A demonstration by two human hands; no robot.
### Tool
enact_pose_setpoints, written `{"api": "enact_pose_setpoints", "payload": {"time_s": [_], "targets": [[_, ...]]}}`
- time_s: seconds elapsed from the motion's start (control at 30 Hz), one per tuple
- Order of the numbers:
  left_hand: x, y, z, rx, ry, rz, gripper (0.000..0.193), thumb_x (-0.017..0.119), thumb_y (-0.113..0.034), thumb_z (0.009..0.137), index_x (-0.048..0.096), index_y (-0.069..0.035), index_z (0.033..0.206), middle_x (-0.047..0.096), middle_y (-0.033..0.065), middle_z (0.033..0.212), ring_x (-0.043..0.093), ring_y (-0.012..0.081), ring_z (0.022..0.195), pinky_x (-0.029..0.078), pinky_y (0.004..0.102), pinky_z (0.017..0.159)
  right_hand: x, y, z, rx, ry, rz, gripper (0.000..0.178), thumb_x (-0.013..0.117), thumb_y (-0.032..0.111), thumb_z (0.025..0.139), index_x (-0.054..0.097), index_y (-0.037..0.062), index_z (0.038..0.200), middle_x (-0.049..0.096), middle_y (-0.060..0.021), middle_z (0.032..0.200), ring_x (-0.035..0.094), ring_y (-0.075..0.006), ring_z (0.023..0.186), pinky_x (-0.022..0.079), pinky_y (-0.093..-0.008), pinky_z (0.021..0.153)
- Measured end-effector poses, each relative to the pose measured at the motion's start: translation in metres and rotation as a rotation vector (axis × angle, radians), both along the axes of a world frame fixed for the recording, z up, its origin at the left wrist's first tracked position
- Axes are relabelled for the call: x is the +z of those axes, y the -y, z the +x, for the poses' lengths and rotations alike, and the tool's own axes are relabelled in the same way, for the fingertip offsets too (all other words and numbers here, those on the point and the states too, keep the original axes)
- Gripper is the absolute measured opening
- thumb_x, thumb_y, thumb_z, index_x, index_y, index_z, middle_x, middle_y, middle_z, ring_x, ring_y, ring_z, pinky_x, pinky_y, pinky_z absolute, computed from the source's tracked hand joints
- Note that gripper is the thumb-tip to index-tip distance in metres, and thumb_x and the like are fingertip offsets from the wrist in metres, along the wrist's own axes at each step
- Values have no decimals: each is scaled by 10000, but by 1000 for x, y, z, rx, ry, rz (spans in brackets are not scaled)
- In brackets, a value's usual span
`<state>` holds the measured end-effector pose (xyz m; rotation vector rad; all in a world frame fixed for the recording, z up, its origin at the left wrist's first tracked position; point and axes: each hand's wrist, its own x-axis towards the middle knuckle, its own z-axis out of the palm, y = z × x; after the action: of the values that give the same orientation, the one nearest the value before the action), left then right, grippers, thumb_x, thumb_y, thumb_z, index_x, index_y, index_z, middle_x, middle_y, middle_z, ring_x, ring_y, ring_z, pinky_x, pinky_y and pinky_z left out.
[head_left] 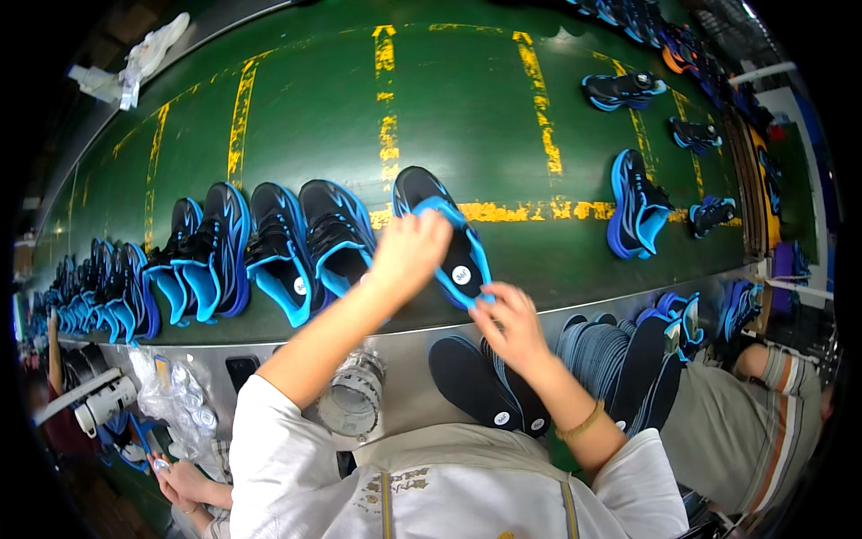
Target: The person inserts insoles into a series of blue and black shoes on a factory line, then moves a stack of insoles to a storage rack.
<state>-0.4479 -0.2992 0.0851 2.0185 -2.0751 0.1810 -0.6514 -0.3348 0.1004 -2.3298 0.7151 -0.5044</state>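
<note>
A black sneaker (419, 184) with bright blue edging and a blue lining stands on the green surface in front of me, toe pointing away. Its opening faces me, and a black insole with a round white label (461, 275) shows inside. My left hand (410, 253) is closed at the shoe's blue tongue, covering the laces and part of the opening. At the heel, my right hand (512, 325) pinches the blue collar between thumb and fingers. Close to the left of my left hand stands another black-and-blue sneaker (334, 225).
Sneakers (215, 247) line the green conveyor (305, 117) leftward; several more, including one sneaker (636, 207), stand to the right. Black insoles (471, 382) are stacked on the metal ledge near me. A tape roll (353, 395), a phone (242, 370) and other people's hands (184, 481) are nearby.
</note>
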Motion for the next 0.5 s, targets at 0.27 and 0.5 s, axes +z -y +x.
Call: {"api": "enact_pose_setpoints", "payload": {"time_s": [0.27, 0.5], "targets": [[35, 26, 57, -35, -92, 26, 65, 505, -99, 762, 485, -38, 774, 525, 94, 768, 561, 260, 695, 438, 356, 595, 6, 212, -49, -996, -910, -372, 571, 505, 270, 744, 372, -15, 1220, 298, -213, 1318, 267, -313, 1236, 135, -612, 957], [66, -12, 64, 359, -1657, -97, 85, 520, -102, 781, 561, -49, 729, 561, 14, 725, 416, 51, 546, 303, 182, 478, 3, 229, -72, -812, -1102, 64, 437, 434, 222, 842, 294, 225, 1256, 501, -205, 1172, 485, -381, 1081, 351, -501, 884]]}}
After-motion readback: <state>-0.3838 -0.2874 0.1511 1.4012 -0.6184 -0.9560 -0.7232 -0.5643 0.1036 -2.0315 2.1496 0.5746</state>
